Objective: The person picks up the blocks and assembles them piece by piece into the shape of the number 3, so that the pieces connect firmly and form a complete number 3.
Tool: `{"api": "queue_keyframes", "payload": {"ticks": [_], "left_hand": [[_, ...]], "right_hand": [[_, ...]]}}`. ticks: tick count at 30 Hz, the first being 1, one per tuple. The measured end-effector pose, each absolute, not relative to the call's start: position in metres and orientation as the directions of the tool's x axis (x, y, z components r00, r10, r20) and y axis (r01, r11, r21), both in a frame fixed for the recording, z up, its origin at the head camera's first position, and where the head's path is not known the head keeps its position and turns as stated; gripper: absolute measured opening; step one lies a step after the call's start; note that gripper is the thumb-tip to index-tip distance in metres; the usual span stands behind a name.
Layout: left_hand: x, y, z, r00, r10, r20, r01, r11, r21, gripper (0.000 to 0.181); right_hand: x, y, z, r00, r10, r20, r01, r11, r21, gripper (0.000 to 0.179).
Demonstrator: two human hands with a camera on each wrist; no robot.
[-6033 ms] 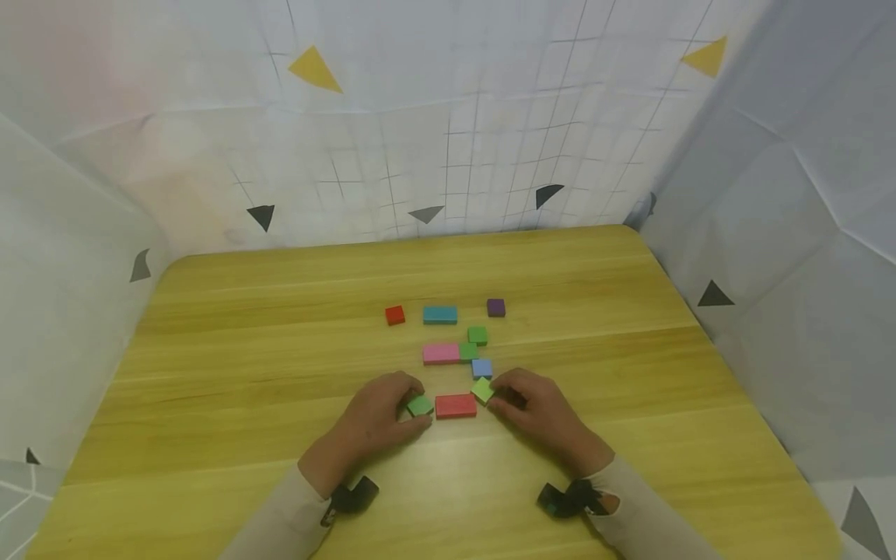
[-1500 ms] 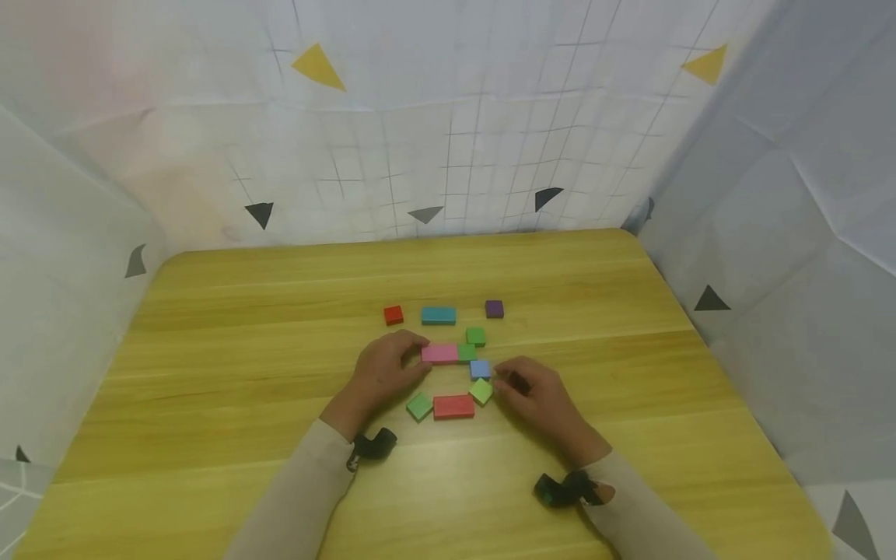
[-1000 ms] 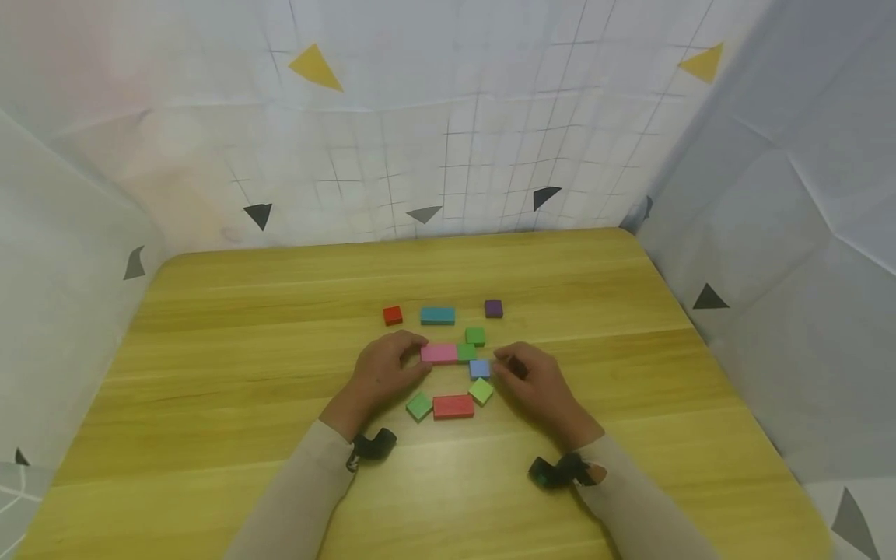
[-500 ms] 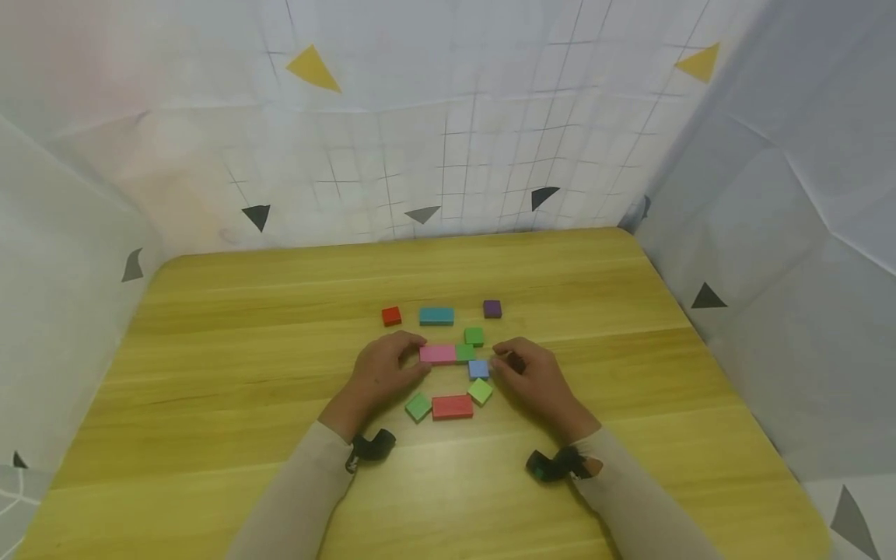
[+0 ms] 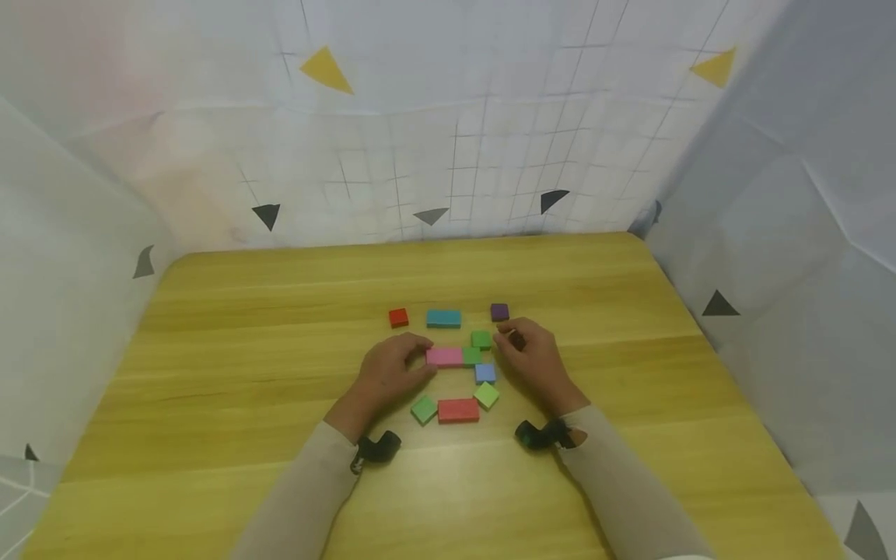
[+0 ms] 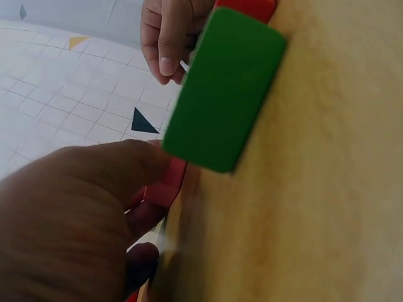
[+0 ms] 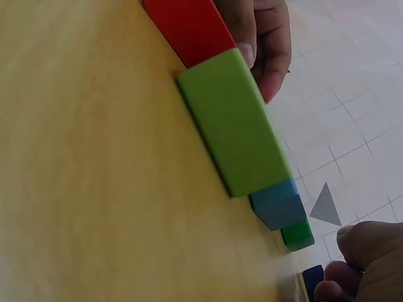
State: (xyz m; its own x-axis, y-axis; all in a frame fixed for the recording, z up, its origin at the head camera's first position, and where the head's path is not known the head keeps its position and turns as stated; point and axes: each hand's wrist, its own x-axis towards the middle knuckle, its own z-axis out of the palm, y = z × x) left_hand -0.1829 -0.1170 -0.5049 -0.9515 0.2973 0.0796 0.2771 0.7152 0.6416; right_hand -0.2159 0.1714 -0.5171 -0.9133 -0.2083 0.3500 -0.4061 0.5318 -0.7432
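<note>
My left hand (image 5: 392,369) pinches the left end of a long pink block (image 5: 444,357), thumb on the near side and a finger on the far side. Against the pink block's right end lies a green block (image 5: 472,357). Another green block (image 5: 481,339) sits just behind that one. To its right is my right hand (image 5: 537,358), fingers loosely bent and holding nothing, a small gap from it. A blue block (image 5: 485,373) and a tilted lime block (image 5: 486,396) continue the line toward me. In the right wrist view, fingers partly hide a dark block (image 7: 312,280).
Nearer me lie a long red block (image 5: 458,411) and a turned green block (image 5: 424,410). Farther back are a small red block (image 5: 398,317), a teal block (image 5: 444,319) and a purple block (image 5: 499,312). White patterned cloth (image 5: 420,155) walls the wooden table (image 5: 245,327).
My left hand went from the near green block to the pink block and stays there. My right hand left the lime block and moved away from me, past the blue block, beside the far green block.
</note>
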Motion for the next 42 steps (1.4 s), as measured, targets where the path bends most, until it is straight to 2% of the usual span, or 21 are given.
{"api": "queue_keyframes", "payload": {"ticks": [12,21,32,42], "left_hand": [[-0.183,-0.117,-0.505,-0.950,0.297,0.094,0.286,0.709,0.644,0.038],[-0.182,-0.118,-0.507,-0.947,0.310,0.083,0.287,0.703,0.651,0.039],[-0.183,-0.119,-0.505,-0.949,0.306,0.073,0.281,0.721,0.634,0.038],[-0.185,-0.119,-0.509,-0.948,0.310,0.077,0.287,0.722,0.630,0.037]], "right_hand": [[-0.221,0.172,-0.517,-0.925,-0.181,0.336,-0.377,0.556,-0.740,0.020],[-0.230,0.168,-0.519,-0.906,-0.164,0.390,-0.415,0.524,-0.744,0.017],[-0.234,0.166,-0.518,-0.923,-0.151,0.355,-0.377,0.545,-0.749,0.018],[-0.245,0.169,-0.520,-0.923,-0.094,0.372,-0.359,0.556,-0.750,0.017]]}}
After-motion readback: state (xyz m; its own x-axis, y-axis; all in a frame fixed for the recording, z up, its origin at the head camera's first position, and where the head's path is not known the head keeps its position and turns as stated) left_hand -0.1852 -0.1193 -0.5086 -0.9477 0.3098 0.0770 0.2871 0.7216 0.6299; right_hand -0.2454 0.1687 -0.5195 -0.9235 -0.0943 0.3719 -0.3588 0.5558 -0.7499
